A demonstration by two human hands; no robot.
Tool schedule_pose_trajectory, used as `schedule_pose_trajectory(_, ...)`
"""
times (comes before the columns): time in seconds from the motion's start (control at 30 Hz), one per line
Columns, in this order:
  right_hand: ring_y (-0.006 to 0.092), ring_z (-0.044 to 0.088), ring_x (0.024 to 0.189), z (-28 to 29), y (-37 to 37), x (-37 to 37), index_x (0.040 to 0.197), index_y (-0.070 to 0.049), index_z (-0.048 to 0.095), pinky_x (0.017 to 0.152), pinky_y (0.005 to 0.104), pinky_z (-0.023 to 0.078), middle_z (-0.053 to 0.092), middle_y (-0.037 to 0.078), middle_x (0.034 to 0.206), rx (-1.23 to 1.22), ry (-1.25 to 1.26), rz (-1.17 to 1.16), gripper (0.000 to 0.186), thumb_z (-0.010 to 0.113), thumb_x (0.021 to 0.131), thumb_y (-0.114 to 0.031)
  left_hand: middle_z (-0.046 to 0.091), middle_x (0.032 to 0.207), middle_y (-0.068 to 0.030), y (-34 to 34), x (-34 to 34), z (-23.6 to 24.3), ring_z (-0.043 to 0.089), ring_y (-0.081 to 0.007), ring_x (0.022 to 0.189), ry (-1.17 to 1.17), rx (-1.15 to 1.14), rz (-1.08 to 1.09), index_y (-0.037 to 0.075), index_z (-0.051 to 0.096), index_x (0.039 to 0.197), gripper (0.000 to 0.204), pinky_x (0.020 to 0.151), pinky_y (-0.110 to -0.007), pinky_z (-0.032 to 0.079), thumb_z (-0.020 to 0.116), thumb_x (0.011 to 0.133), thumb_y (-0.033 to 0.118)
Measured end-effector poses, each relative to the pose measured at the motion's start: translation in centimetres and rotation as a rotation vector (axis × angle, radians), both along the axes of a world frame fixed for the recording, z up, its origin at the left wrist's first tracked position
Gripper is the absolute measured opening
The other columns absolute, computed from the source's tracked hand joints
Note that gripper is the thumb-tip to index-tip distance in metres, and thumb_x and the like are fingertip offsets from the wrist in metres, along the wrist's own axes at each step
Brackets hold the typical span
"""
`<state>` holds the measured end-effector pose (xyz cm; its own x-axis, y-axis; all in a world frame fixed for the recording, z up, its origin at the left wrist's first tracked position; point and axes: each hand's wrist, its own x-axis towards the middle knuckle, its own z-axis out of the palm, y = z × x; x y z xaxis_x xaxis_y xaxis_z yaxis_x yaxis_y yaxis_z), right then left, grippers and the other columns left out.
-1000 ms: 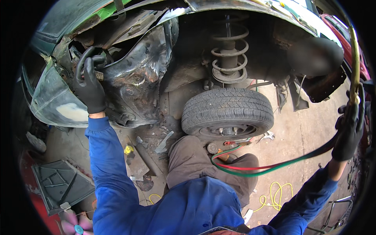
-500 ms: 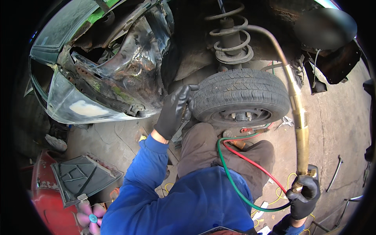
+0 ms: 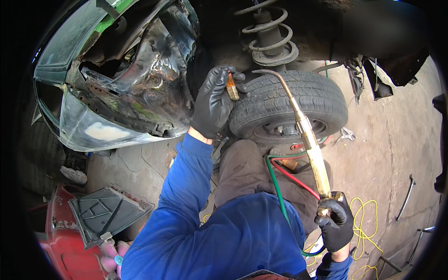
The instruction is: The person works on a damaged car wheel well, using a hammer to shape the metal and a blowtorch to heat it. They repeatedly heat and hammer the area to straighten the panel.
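Left hand point(image 3: 212, 102): raised beside the tyre, in a black glove, fingers closed on a small gold-brown cylinder point(image 3: 232, 88) with an orange end.
Right hand point(image 3: 337, 223): lower, over on the person's right, gloved too, clamped round the valve end of a brass gas torch point(image 3: 311, 147).
Torch position: slanting up and leftward from the right hand, seen against the tyre; its bent tip point(image 3: 267, 72) points toward the cylinder, a gap between them.
Hoses: one green hose point(image 3: 274, 179) and one red hose point(image 3: 294, 178), crossing the person's lap.
Wheel: a treaded tyre point(image 3: 289, 95) below a coil spring point(image 3: 285, 42), just beyond the knees.
Bodywork: a battered, rusty car panel point(image 3: 163, 84) at left.
Floor: yellow cord point(image 3: 376, 217) in loose loops, pliers point(image 3: 345, 134) near the wheel.
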<state>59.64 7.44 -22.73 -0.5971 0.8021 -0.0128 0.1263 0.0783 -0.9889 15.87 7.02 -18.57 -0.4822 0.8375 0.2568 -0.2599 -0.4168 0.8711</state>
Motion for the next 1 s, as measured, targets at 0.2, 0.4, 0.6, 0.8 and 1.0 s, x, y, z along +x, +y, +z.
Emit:
schedule_pose_trajectory(0.2,0.0146,0.058,0.086,0.5,0.6,0.0,0.111,-0.002,0.072,0.078,0.0305,0.047,0.058,0.003,0.098,-0.007,0.055,0.014,0.057,0.088,0.091,-0.053,0.067,0.102,-0.0077,0.1,0.0,0.0,0.065,-0.0171,0.086,0.085,0.009,-0.068,0.006,0.062,0.138,0.038,0.08,-0.034,0.056,0.055,0.118,0.038)
schedule_pose_trajectory(0.4,0.0214,0.067,0.094,1.1,0.8,-0.6,0.116,-0.001,0.074,0.084,0.0361,0.053,0.069,0.009,0.102,0.005,-0.026,0.078,0.061,0.086,0.092,-0.056,0.062,0.094,-0.0049,0.7,0.7,-0.5,0.058,-0.015,0.079,-0.071,-0.012,-0.132,0.003,0.062,0.132,0.048,0.073,-0.031,0.051,0.048,0.119,0.047)
schedule_pose_trajectory(0.6,0.0215,0.068,0.108,3.5,2.8,-2.7,0.141,0.0,0.069,0.096,0.0371,0.054,0.068,0.011,0.119,0.013,0.022,0.079,0.077,0.086,0.091,-0.055,0.071,0.118,-0.0097,-1.9,9.9,-1.1,0.067,-0.0168,0.096,0.796,-0.001,-0.099,0.001,0.064,0.137,0.053,0.084,-0.035,0.058,0.081,0.101,0.036)
schedule_pose_trajectory(0.8,0.0102,0.053,0.091,6.2,5.6,-5.3,0.162,-0.004,0.054,0.082,0.029,0.045,0.064,0.002,0.109,0.089,-0.115,0.097,0.084,0.062,0.106,-0.066,0.073,0.128,-0.0194,-0.5,14.9,-2.2,0.07,-0.0337,0.1,1.156,0.202,-0.106,0.004,0.071,0.139,0.061,0.088,-0.045,0.056,0.091,0.088,0.029)
schedule_pose_trajectory(1.0,0.0115,0.051,0.096,7.2,5.6,-7.0,0.163,-0.004,0.053,0.085,0.0301,0.042,0.062,0.004,0.114,0.026,-0.007,0.176,0.073,0.056,0.113,-0.056,0.074,0.123,-0.0201,-1.1,14.8,-2.3,0.071,-0.0376,0.104,1.184,0.129,-0.094,0.003,0.072,0.136,0.054,0.089,-0.048,0.056,0.087,0.089,0.026)
